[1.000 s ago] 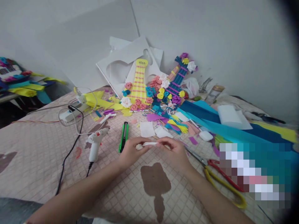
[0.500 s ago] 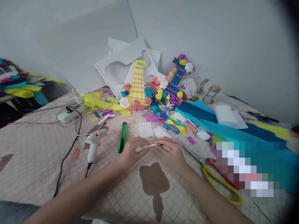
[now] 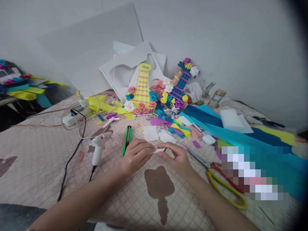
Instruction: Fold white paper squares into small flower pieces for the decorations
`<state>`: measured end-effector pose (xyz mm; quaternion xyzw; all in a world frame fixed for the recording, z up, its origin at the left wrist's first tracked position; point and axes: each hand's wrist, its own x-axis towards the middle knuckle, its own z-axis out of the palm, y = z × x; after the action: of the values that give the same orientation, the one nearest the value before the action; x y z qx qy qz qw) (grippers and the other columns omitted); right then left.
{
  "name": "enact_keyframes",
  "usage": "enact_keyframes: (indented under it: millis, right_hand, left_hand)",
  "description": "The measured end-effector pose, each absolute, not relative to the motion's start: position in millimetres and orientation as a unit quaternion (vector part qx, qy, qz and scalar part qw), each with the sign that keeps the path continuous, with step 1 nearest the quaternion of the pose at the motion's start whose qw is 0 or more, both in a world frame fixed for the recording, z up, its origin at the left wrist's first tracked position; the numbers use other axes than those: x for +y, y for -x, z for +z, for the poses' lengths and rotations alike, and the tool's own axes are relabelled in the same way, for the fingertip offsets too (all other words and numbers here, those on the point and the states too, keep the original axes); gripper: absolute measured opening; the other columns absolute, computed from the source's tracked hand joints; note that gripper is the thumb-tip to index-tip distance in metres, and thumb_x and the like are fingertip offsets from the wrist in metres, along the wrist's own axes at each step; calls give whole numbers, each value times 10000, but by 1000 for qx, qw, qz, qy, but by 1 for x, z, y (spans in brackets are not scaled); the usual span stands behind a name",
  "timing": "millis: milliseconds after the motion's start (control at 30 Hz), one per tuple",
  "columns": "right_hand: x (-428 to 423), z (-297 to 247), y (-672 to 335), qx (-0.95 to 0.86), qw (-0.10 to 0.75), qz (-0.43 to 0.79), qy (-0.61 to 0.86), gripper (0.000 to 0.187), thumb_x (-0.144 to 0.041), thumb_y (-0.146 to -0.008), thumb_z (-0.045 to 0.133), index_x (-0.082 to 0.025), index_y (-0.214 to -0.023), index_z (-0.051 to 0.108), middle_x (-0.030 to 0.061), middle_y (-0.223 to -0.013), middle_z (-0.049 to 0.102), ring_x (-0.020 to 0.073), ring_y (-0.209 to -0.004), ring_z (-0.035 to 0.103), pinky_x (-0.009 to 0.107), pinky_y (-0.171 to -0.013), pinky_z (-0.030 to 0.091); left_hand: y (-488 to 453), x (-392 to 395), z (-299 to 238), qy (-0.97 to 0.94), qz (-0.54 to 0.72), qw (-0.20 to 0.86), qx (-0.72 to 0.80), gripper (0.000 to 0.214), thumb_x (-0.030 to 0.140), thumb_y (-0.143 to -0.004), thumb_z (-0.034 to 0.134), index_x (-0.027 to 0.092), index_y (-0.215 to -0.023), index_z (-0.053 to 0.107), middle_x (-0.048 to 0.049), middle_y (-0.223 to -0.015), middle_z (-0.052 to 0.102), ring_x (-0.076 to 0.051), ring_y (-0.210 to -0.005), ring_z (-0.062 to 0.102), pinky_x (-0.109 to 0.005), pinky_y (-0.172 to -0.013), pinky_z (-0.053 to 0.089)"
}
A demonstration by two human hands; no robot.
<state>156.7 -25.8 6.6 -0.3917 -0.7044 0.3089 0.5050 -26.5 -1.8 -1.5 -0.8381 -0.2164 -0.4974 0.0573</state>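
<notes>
A small white piece of paper (image 3: 158, 150) is pinched between my two hands above the middle of the table. My left hand (image 3: 137, 156) closes its fingers over the left end, hiding part of it. At the other end, my right hand (image 3: 176, 158) grips it between thumb and forefinger. Just beyond them lie two white paper pieces, a square one (image 3: 150, 133) and another (image 3: 167, 137) beside it. A green box cutter (image 3: 127, 139) lies by my left hand. Large scissors (image 3: 227, 184) with red and yellow handles rest to the right of my right hand.
A white glue gun (image 3: 97, 152) with a black cord stands left, near a power strip (image 3: 75, 117). At the back lean a yellow paper guitar (image 3: 142, 86) and a blue one (image 3: 181, 87), both with paper flowers. Blue crepe paper (image 3: 243, 141) covers the right side; coloured scraps lie between.
My left fingers have moved right along the white paper, covering more of it. It now looks narrower and rolled or folded between the hands. The view has shifted slightly.
</notes>
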Motion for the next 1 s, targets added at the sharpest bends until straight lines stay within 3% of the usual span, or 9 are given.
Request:
enact_keyframes:
  millis: [333,1000]
  right_hand:
    - [-27,9,-155,-700,512,303,396,162,-271,-721,639,-199,-866,645,52,-856,670,169,-754,593,311,-695,485]
    - [-36,12,-155,-680,518,357,376,204,-277,-686,678,-206,-874,642,46,-821,656,176,-767,599,313,-718,485]
  left_hand:
    - [23,-2,0,828,-525,13,-195,245,33,-688,630,173,-886,597,-45,-791,678,-159,-764,602,-304,-693,505]
    - [32,-8,-1,835,-528,43,-149,251,75,-733,601,191,-956,605,-41,-878,671,-160,-850,598,-294,-694,526]
